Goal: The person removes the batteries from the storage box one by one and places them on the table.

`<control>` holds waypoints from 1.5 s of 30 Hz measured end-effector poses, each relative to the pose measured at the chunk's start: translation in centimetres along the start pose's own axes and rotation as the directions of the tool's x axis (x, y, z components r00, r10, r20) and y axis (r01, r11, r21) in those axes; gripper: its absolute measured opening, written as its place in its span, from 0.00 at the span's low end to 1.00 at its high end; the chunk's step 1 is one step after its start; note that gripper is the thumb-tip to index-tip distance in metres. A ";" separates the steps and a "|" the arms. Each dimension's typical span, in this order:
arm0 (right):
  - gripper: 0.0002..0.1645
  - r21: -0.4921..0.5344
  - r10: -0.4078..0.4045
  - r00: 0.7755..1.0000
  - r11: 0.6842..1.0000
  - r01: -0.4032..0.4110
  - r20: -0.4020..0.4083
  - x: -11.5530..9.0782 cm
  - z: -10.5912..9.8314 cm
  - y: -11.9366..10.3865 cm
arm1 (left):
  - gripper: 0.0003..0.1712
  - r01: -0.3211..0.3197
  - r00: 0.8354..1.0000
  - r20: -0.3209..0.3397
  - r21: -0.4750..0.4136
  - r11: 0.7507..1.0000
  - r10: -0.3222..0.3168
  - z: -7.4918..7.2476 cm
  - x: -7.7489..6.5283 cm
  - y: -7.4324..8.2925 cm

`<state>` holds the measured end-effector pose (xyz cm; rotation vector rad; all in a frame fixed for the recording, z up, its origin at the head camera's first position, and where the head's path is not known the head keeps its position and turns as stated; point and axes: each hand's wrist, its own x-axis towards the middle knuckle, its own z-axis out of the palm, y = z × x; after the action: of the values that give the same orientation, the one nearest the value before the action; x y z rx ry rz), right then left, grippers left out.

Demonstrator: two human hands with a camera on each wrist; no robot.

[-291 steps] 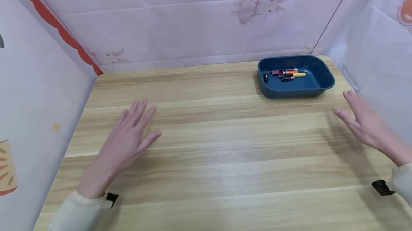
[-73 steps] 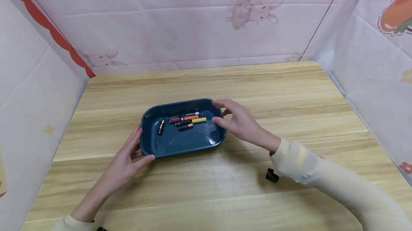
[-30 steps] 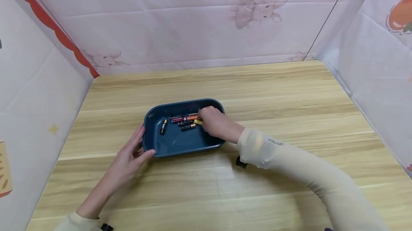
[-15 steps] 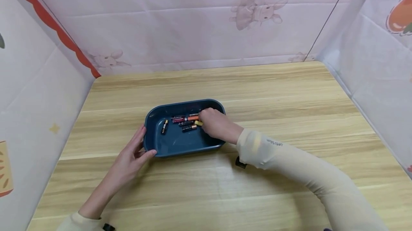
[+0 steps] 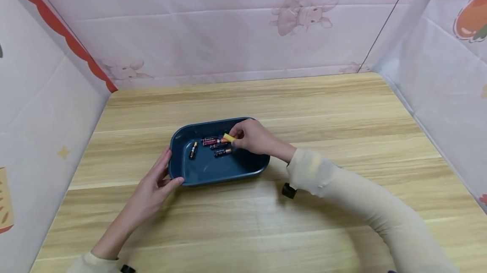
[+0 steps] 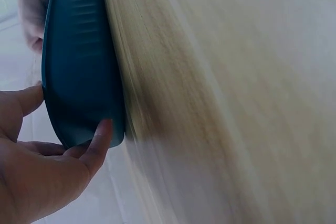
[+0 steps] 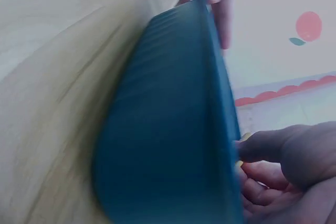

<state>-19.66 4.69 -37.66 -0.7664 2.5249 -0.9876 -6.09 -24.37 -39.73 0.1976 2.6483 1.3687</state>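
A dark blue plastic tray stands on the wooden table with several small batteries inside. My left hand grips its near left corner, thumb at the rim; in the left wrist view its fingers lie along the tray's outer wall. Over the right part of the tray, my right hand pinches a yellow battery between thumb and fingers, tilted and raised above the others. Below it lie a dark red battery and a black one with a copper end. Another black battery lies apart at the left.
The light wooden table runs back to a pink cloth wall printed with rabbits. Pale cloth also hangs along the left and right sides. Black wrist-camera mounts sit under the sleeves.
The tray came from the back right to the middle left. My right hand left its rim, reached inside and has just lifted the yellow battery. My left hand stays on the corner.
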 end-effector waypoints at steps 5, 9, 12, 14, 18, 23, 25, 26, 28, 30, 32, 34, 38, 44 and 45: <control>0.10 0.066 -0.038 0.999 0.997 0.037 0.013 -0.8 -1.5 -0.1 | 0.46 0.005 1.000 -0.004 0.006 1.000 -0.005 0.1 0.0 -0.3; 0.10 0.105 -0.053 0.999 0.993 0.053 0.001 -1.5 -3.2 -0.2 | 0.46 0.008 1.000 -0.006 0.019 1.000 -0.008 0.0 0.0 -0.4; 0.10 0.143 -0.032 0.999 0.989 0.035 -0.024 -2.0 -4.4 -0.4 | 0.46 0.012 1.000 -0.002 0.017 1.000 -0.012 0.0 0.1 -0.4; 0.11 0.159 -0.018 0.999 0.987 0.025 -0.043 -2.3 -5.2 -0.6 | 0.47 0.011 1.000 0.001 0.016 1.000 -0.012 -0.1 0.1 -0.4; 0.12 0.185 0.005 0.996 0.983 0.012 -0.089 -3.0 -6.8 -1.0 | 0.47 0.009 1.000 0.007 0.016 1.000 -0.009 -0.2 0.2 -0.4; 0.13 0.209 0.029 0.987 0.978 0.005 -0.158 -4.1 -8.6 -1.2 | 0.47 0.017 1.000 0.014 0.019 1.000 -0.017 -0.3 0.2 -0.4; 0.14 0.228 0.041 0.981 0.974 0.003 -0.188 -4.4 -9.2 -1.1 | 0.47 0.021 1.000 0.015 0.020 1.000 -0.021 -0.3 0.2 -0.4; 0.14 0.238 0.048 0.977 0.971 0.002 -0.205 -4.6 -9.4 -1.0 | 0.48 0.022 1.000 0.016 0.020 1.000 -0.023 -0.3 0.2 -0.4; 0.15 0.273 0.063 0.970 0.962 0.003 -0.234 -4.9 -9.8 -0.7 | 0.48 0.021 1.000 0.017 0.021 1.000 -0.022 -0.3 0.2 -0.4; 0.16 0.304 0.076 0.964 0.953 0.005 -0.255 -5.2 -10.3 -0.4 | 0.48 0.018 1.000 0.019 0.020 1.000 -0.018 -0.3 0.2 -0.4; 0.16 0.323 0.086 0.957 0.947 0.008 -0.275 -5.5 -10.6 0.0 | 0.47 0.015 1.000 0.022 0.022 1.000 -0.016 -0.3 0.3 -0.4; 0.17 0.336 0.096 0.953 0.942 0.007 -0.288 -5.6 -10.7 0.5 | 0.47 0.015 1.000 0.022 0.024 1.000 -0.015 -0.3 0.4 -0.4; 0.19 0.342 0.135 0.942 0.939 -0.023 -0.307 -5.9 -10.5 1.6 | 0.47 0.016 1.000 0.024 0.018 1.000 -0.016 -0.3 0.6 -0.4; 0.20 0.366 0.221 0.928 0.925 -0.102 -0.299 -6.1 -9.7 3.9 | 0.47 0.025 0.999 0.036 0.015 1.000 -0.026 -0.4 1.1 -0.5; 0.19 0.375 0.239 0.926 0.920 -0.119 -0.292 -6.1 -9.6 4.2 | 0.47 0.026 0.999 0.038 0.016 1.000 -0.027 -0.4 1.2 -0.5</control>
<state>-20.80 15.90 -33.23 -0.2687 2.5147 -1.5538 -7.34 -24.82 -40.02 0.1885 2.6215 1.3232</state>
